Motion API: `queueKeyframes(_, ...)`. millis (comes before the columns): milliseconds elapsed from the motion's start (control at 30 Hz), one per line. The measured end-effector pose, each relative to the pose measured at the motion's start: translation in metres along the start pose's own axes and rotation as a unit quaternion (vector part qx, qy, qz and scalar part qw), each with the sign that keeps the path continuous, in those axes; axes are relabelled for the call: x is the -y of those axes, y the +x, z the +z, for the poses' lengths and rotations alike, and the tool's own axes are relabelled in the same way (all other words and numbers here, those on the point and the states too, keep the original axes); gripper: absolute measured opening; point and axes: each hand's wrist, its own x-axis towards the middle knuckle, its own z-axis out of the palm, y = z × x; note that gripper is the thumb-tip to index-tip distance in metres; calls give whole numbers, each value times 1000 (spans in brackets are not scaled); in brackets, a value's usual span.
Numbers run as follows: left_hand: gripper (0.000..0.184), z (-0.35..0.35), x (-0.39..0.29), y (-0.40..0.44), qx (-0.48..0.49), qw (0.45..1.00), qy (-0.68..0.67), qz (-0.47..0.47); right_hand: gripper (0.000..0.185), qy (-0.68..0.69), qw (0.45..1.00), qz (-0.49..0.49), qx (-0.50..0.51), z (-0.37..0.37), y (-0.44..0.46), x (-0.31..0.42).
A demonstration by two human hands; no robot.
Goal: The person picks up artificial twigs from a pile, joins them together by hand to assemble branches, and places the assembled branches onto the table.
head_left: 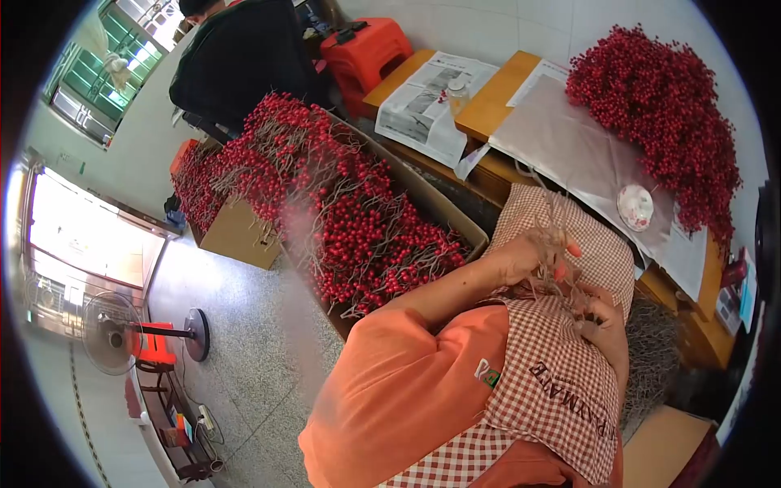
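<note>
"PLAYMATE" in dark capitals on the checked apron (569, 366), print on the newspaper (415, 99) illegible.

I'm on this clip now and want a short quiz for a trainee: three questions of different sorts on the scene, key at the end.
1. Multiple choice: what do the person's left hand and right hand hold?
A) a sheet of newspaper
B) thin grey-brown twigs
C) a clear glass jar
2. True or false: the long brown cardboard box holds branches with round red berries.
3. Fill in the blank: the round black base of the standing fan rests on the ____.

Key:
1. B
2. True
3. Speckled grey floor
</note>
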Motion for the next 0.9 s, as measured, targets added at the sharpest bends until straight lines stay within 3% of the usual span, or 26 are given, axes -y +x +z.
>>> queueKeyframes(33,33,-4,7,3,21,996,-83,-17,23,61,997,38,10,-2,-1,-4)
queueKeyframes(67,33,-9,13,6,24,996,-83,-18,23,61,997,39,7,-4,-1,-6)
queueKeyframes(133,36,-11,14,11,19,997,-73,1,12,199,966,119,-110,-5,-1,8)
queueKeyframes(167,36,-10,13,13,21,997,-78,-3,3,279,935,53,-211,-12,4,-35)
queueKeyframes(200,42,-8,7,11,28,996,-79,-15,3,279,934,57,-214,-25,4,-42)
queueKeyframes(267,48,-1,-3,6,36,996,-81,-30,8,326,894,-69,-298,-45,18,-44)
queueKeyframes(300,53,4,-6,3,61,994,-85,0,8,326,893,-66,-304,-47,21,-38)
queueKeyframes(367,58,8,-6,-1,106,990,-97,13,11,200,909,21,-365,-47,20,-23)
queueKeyframes(433,64,8,1,4,157,977,-135,49,13,140,929,22,-341,-36,24,-13)
queueKeyframes(467,65,7,2,8,154,971,-181,16,16,146,922,33,-356,-29,29,-9)
queueKeyframes(533,62,4,-2,11,122,981,-150,-30,14,176,938,44,-297,-31,28,-8)
queueKeyframes(600,53,18,-3,15,72,982,-174,-18,11,260,917,42,-299,-26,27,7)
queueKeyframes(667,54,25,-4,24,83,978,-189,-30,9,338,895,12,-290,-26,30,-5)
queueKeyframes(867,49,64,-5,49,33,995,-85,-45,9,315,903,24,-292,-27,26,-7)
queueKeyframes(900,37,66,1,53,11,997,-68,-39,11,303,909,30,-285,-27,25,-8)
